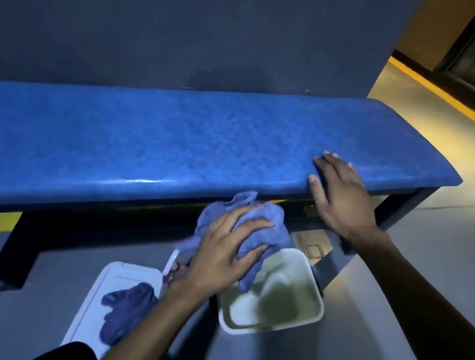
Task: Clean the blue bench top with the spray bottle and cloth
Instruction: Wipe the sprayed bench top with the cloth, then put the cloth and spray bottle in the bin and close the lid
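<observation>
At the near left, a white lid or tray [117, 284] lies flat on the grey floor [36, 319], with a crumpled dark blue cloth [124, 309] resting on it. Just to its right, a thin white-and-red object [171, 267] pokes out from behind the left wrist; it is blurred, and any print on it cannot be read. No legible brand or writing shows anywhere.

The left hand [221, 255] hovers below the bench's near edge with its fingers curled round a bunched light blue cloth [254, 229], gripping it. The cloth hangs off the bench, above the floor and partly over a white square tub [313, 312] that holds cloudy greenish liquid.

The blue bench top [175, 143] runs with its long axis left to right, its right end angled slightly farther away, against a dark wall [159, 23]. A dark frame [405, 205] carries it.

The right hand [338, 194] lies flat on the near edge of the bench top toward its right end, fingers straight and slightly spread, pressing down and holding nothing.

At the far right, a yellow stripe [447, 97] crosses the floor.
</observation>
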Action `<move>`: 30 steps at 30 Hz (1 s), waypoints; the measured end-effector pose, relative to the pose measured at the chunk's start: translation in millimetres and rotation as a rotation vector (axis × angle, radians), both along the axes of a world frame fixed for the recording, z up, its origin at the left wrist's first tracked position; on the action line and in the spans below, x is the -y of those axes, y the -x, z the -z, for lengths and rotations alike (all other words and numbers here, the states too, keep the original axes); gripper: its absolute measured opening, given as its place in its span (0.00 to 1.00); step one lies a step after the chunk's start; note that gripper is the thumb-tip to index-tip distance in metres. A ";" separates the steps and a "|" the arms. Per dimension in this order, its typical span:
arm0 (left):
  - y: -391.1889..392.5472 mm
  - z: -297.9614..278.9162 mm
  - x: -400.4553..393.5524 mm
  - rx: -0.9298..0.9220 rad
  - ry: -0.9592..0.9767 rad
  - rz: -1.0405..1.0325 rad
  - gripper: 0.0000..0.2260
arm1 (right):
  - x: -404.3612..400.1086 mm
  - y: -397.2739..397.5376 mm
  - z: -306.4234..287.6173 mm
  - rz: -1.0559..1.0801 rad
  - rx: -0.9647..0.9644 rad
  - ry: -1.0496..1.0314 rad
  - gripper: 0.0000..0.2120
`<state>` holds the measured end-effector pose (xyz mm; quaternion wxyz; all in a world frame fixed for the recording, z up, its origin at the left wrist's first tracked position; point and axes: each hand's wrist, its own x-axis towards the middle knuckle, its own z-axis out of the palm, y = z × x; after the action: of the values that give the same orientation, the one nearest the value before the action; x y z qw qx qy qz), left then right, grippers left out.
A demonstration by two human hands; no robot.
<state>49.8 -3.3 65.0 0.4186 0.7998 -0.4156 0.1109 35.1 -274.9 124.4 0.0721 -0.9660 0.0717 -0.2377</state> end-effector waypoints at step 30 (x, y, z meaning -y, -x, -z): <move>-52.3 205.7 -108.9 -0.674 -0.206 -0.597 0.14 | -97.4 57.2 108.9 -0.202 -0.773 -0.030 0.20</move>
<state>102.1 105.5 -140.7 0.3984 0.9134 -0.0168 -0.0817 -22.1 -177.5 15.4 0.0771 -0.9853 0.0015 0.1525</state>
